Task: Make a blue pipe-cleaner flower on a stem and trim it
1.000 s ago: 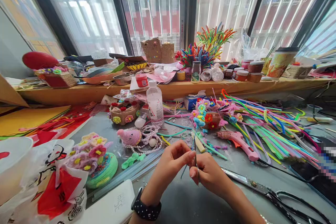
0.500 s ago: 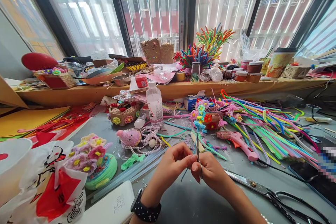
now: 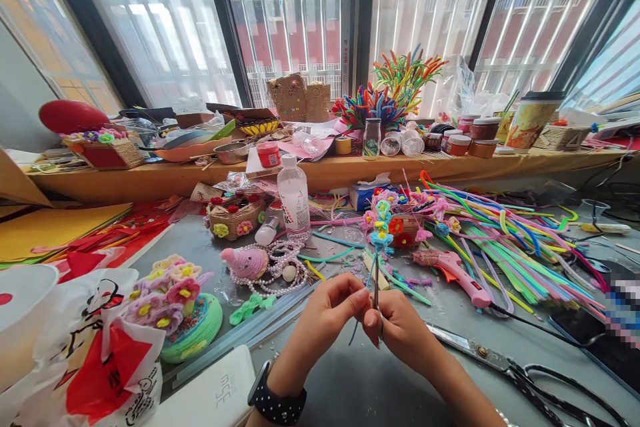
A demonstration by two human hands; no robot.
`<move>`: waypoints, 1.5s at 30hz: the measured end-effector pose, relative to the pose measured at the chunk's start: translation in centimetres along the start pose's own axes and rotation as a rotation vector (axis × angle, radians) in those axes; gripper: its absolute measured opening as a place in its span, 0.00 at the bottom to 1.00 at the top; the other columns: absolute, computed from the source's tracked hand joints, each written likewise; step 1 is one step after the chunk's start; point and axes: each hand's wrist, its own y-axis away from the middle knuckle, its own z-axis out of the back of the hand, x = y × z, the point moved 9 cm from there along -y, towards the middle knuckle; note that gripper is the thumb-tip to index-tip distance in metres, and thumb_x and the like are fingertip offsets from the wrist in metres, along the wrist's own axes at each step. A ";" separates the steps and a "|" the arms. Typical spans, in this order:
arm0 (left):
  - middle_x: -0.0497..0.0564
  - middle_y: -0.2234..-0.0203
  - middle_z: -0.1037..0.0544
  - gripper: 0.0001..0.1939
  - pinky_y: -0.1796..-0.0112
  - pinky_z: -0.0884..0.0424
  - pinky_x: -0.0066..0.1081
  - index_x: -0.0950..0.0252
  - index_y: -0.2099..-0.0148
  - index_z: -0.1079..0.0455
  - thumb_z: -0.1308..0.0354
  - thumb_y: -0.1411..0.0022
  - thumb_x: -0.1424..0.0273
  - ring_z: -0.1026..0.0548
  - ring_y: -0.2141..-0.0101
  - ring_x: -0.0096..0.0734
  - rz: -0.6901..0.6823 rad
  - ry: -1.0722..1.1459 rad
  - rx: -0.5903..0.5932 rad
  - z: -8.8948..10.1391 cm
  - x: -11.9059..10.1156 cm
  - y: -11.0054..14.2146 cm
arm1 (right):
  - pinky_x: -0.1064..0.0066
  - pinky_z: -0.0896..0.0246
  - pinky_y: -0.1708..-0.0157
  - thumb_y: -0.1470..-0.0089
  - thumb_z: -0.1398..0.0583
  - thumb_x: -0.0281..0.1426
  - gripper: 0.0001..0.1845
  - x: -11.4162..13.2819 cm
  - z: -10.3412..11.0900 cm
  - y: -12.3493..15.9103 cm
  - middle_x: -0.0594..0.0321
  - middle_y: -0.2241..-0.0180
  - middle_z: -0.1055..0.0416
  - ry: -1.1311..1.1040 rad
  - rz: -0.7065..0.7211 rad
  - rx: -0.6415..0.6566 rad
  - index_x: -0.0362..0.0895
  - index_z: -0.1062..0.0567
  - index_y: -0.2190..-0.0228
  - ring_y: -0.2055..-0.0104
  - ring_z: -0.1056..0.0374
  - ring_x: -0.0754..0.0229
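Observation:
My left hand (image 3: 333, 310) pinches the thin blue-grey stem (image 3: 354, 332) of a pipe-cleaner flower, its fingers curled. The stem's loose end pokes out below the fingertips. Small scissors (image 3: 377, 273) are gripped in my right hand (image 3: 400, 327), blades pointing up and away from me, close beside the stem. Both hands meet at the thumbs. Just past the blade tips stand the blue, yellow and green fuzzy flowers (image 3: 382, 223). Whether the blades touch the stem, I cannot tell.
A pink glue gun (image 3: 463, 277) and large black-handled scissors (image 3: 480, 350) lie to the right, near many pipe cleaners (image 3: 530, 267). Leftward are a pink crocheted piece (image 3: 245, 262) with beads, a bottle (image 3: 294, 200), a flowered green cushion (image 3: 195, 327) and a white box (image 3: 215, 390).
The hands have barely shifted. The scissor blades stand slightly more upright, and the stem's loose end has moved a little to the right.

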 end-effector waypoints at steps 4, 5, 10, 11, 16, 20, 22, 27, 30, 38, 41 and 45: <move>0.45 0.81 0.35 0.11 0.74 0.42 0.24 0.68 0.75 0.37 0.48 0.48 0.64 0.38 0.76 0.24 -0.004 0.013 0.013 -0.1 0.0 0.0 | 0.77 0.55 0.82 0.55 0.60 0.57 0.34 0.0 -0.1 0.0 0.68 0.90 0.47 0.005 -0.002 0.001 0.41 0.42 0.91 0.85 0.49 0.69; 0.45 0.81 0.35 0.11 0.73 0.42 0.24 0.67 0.75 0.37 0.48 0.48 0.65 0.38 0.76 0.24 -0.005 0.013 0.014 -0.1 0.0 0.0 | 0.77 0.56 0.82 0.55 0.60 0.57 0.34 -0.1 -0.1 0.0 0.68 0.90 0.47 0.010 -0.003 -0.001 0.41 0.43 0.91 0.85 0.49 0.69; 0.44 0.82 0.37 0.11 0.74 0.43 0.24 0.67 0.76 0.38 0.48 0.48 0.65 0.39 0.77 0.24 -0.014 0.006 0.020 -0.1 0.1 0.0 | 0.77 0.55 0.82 0.55 0.62 0.57 0.36 -0.2 0.3 0.0 0.67 0.90 0.47 0.063 -0.001 -0.033 0.41 0.43 0.92 0.85 0.48 0.69; 0.44 0.82 0.37 0.11 0.74 0.43 0.24 0.67 0.77 0.38 0.48 0.48 0.65 0.39 0.77 0.24 -0.011 0.007 0.024 -0.1 0.1 0.0 | 0.77 0.55 0.81 0.55 0.62 0.57 0.36 -0.2 0.4 0.0 0.67 0.90 0.46 0.075 -0.002 -0.044 0.41 0.43 0.92 0.84 0.48 0.69; 0.44 0.82 0.37 0.11 0.74 0.43 0.24 0.68 0.76 0.38 0.48 0.48 0.64 0.39 0.77 0.24 -0.005 0.003 0.029 -0.2 0.2 -0.1 | 0.77 0.54 0.81 0.56 0.62 0.58 0.37 -0.3 0.6 -0.2 0.67 0.90 0.45 0.097 -0.018 -0.066 0.41 0.43 0.93 0.84 0.47 0.68; 0.44 0.83 0.38 0.12 0.75 0.44 0.24 0.67 0.77 0.39 0.48 0.49 0.64 0.40 0.78 0.23 -0.006 -0.005 0.011 0.0 0.2 -0.1 | 0.77 0.53 0.81 0.54 0.61 0.56 0.36 -0.4 0.6 -0.2 0.68 0.91 0.47 0.103 -0.033 -0.070 0.41 0.43 0.94 0.85 0.48 0.69; 0.44 0.83 0.39 0.12 0.76 0.45 0.24 0.67 0.78 0.40 0.48 0.49 0.64 0.41 0.78 0.23 -0.008 -0.013 -0.003 0.0 0.1 -0.1 | 0.77 0.52 0.81 0.54 0.62 0.56 0.36 -0.4 0.6 -0.1 0.68 0.92 0.47 0.112 -0.034 -0.066 0.42 0.43 0.94 0.86 0.48 0.69; 0.43 0.83 0.39 0.12 0.76 0.45 0.23 0.67 0.77 0.39 0.48 0.49 0.64 0.41 0.78 0.23 -0.009 -0.007 -0.017 0.1 0.0 -0.1 | 0.77 0.52 0.81 0.53 0.62 0.56 0.36 -0.5 0.5 -0.1 0.68 0.93 0.48 0.125 -0.042 -0.062 0.42 0.44 0.94 0.87 0.49 0.69; 0.44 0.83 0.37 0.11 0.75 0.44 0.23 0.67 0.77 0.39 0.48 0.48 0.65 0.39 0.78 0.23 -0.013 0.000 -0.005 0.0 -0.1 -0.1 | 0.77 0.53 0.82 0.55 0.62 0.57 0.37 -0.3 0.4 -0.1 0.68 0.92 0.49 0.074 -0.025 -0.054 0.42 0.44 0.95 0.87 0.49 0.69; 0.45 0.83 0.35 0.11 0.75 0.41 0.24 0.67 0.77 0.39 0.48 0.47 0.65 0.37 0.78 0.23 -0.027 0.032 0.019 -0.3 -0.2 0.0 | 0.77 0.54 0.82 0.56 0.62 0.58 0.36 -0.1 0.1 0.0 0.68 0.90 0.48 0.014 0.003 -0.016 0.41 0.43 0.92 0.85 0.49 0.69; 0.45 0.83 0.35 0.12 0.74 0.41 0.24 0.67 0.77 0.39 0.49 0.47 0.64 0.37 0.78 0.24 -0.014 0.027 0.013 -0.2 -0.2 0.0 | 0.76 0.54 0.82 0.55 0.62 0.57 0.35 0.0 0.1 0.1 0.68 0.89 0.47 0.006 0.003 -0.008 0.41 0.42 0.91 0.84 0.48 0.69; 0.45 0.83 0.36 0.12 0.73 0.41 0.24 0.67 0.77 0.39 0.49 0.47 0.65 0.38 0.77 0.24 -0.022 0.027 -0.015 0.0 -0.4 0.0 | 0.76 0.54 0.82 0.55 0.62 0.57 0.34 0.2 0.1 0.1 0.68 0.88 0.47 0.009 -0.005 -0.001 0.41 0.43 0.90 0.84 0.49 0.69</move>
